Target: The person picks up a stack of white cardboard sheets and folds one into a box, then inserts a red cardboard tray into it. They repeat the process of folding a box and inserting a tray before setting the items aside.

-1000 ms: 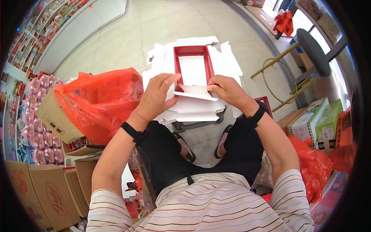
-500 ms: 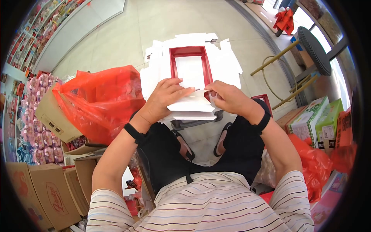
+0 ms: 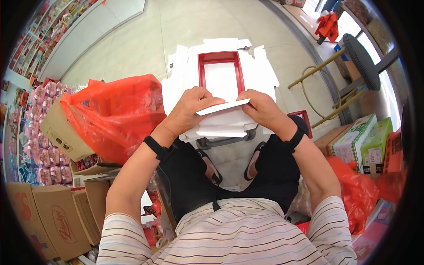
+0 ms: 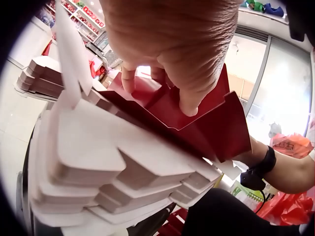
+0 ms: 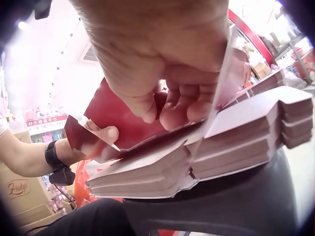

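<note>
A card piece, white inside and red outside, stands half folded on a stack of flat white card blanks; its far part forms a red-rimmed tray. My left hand pinches the left end of its raised near flap, and my right hand pinches the right end. In the left wrist view the left thumb lies on the red outer face. The right wrist view shows the right thumb and curled fingers at the red card, above the stack's layered edges.
The stack rests on a dark stool before my knees. A red plastic bag and cardboard boxes stand at the left. Green and white boxes, another red bag and a round-seated chair are at the right.
The near flap has been lifted and tilted up toward me. Both hands have shifted, the left now holding the flap's left end where its fingers were spread over the card before.
</note>
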A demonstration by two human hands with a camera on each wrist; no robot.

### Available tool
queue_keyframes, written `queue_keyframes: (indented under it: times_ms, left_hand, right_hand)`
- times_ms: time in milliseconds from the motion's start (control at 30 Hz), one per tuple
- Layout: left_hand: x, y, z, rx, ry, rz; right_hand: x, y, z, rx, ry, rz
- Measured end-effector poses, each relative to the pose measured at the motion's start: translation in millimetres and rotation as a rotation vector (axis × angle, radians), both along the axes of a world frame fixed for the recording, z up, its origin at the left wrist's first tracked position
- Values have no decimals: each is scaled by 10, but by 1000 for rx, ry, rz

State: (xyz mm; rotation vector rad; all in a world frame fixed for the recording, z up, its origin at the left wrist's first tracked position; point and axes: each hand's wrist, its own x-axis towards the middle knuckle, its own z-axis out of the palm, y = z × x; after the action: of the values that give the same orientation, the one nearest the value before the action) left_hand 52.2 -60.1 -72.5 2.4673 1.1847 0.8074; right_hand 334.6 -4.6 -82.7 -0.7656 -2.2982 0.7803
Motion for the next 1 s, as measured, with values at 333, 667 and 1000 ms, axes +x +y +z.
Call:
queue_keyframes:
  times_ms: [333,667,1000]
  left_hand:
    - [141,-122,7,-360,-362,371]
    - [300,-74,44,-244,-405,437]
    - [97,5,-66,201,137,323]
  right_hand:
    - [-85,8,-75,-196,13,-161]
    - [-150,-4,199,-210,-91,-270]
    - [-165,-61,-7,174,9,-309]
